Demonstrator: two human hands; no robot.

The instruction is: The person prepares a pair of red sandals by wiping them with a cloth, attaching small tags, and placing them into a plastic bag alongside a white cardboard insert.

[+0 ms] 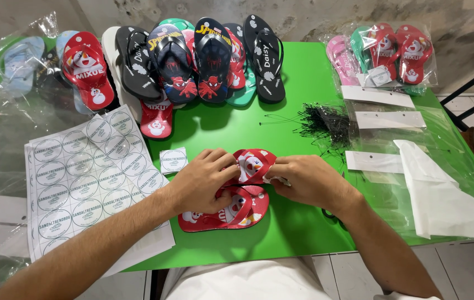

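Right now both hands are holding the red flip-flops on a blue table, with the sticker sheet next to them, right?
Almost. The head view shows the table is green, not blue. Both hands, left and right, do hold the red flip-flops, with the sticker sheet beside them.

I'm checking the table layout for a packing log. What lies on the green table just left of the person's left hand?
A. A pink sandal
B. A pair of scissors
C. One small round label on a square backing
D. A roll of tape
C: a single round label on its square backing lies on the green table right beside the left hand, near the sheet of round labels.
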